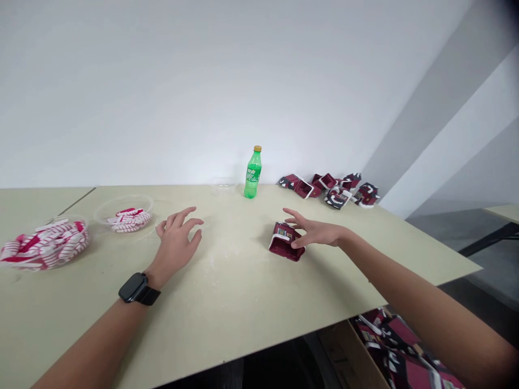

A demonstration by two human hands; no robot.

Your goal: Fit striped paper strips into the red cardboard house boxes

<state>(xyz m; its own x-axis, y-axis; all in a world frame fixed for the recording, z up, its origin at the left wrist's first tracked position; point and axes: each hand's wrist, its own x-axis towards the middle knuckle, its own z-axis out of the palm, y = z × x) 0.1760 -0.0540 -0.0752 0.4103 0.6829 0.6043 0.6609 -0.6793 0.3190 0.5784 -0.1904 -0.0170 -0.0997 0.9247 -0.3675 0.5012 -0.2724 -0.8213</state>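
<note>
A small dark red toy house (279,247) with white trim and a dark roof lies on the table, its hollow opening facing me. My right hand (310,231) is at its right side, fingers spread and thumb in front of the house's edge; whether the thumb touches it I cannot tell. My left hand (177,246), wearing a black watch (135,288) on the wrist, hovers over the table with fingers apart and nothing in it. Nearest to that hand is a clear round bowl (99,210) containing several red-and-white striped pieces (132,220).
Another clear bowl (86,224) of striped pieces stands at far left. By the wall are a faint clear dish (224,186), a green bottle (253,175) and several toy houses (336,197). Below the table's right edge, a cardboard box (365,351) holds more houses.
</note>
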